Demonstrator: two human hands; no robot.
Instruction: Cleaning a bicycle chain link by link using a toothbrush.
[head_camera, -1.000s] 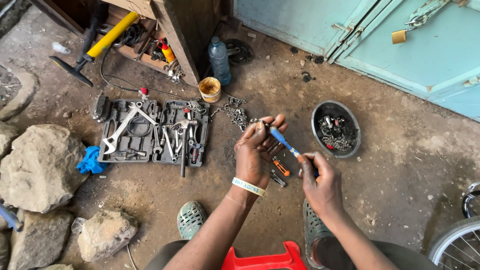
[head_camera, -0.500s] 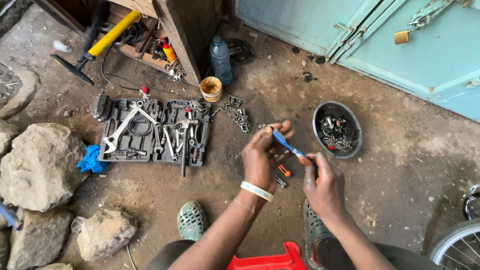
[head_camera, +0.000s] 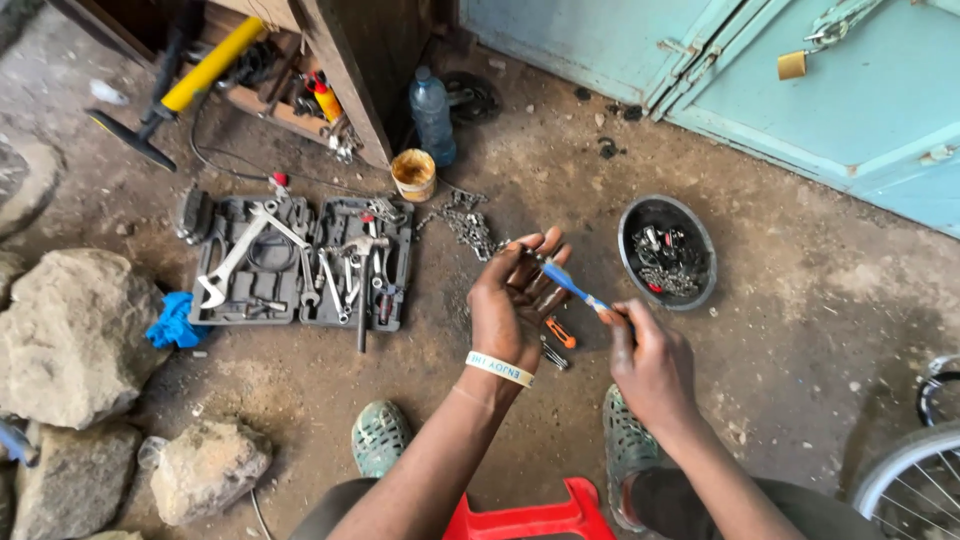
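Left hand (head_camera: 512, 310) raised, fingers spread around a small part too tiny to identify. Right hand (head_camera: 650, 365) pinches a blue-handled tool (head_camera: 570, 285), its tip hidden at the left palm.

Right hand (head_camera: 652, 362) holds a blue toothbrush (head_camera: 570, 286) against the open left hand (head_camera: 514, 302), above a dirt floor (head_camera: 780, 400) beside an open toolcase (head_camera: 300, 262).

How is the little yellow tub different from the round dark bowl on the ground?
The yellow tub is small, bright and tall-sided; the dark bowl is wider, shallower and blackish. The bowl holds small metal parts; what the tub holds is not clear. The tub stands beside the water bottle, the bowl nearer the blue door. Both are round and sit on the dirt floor.
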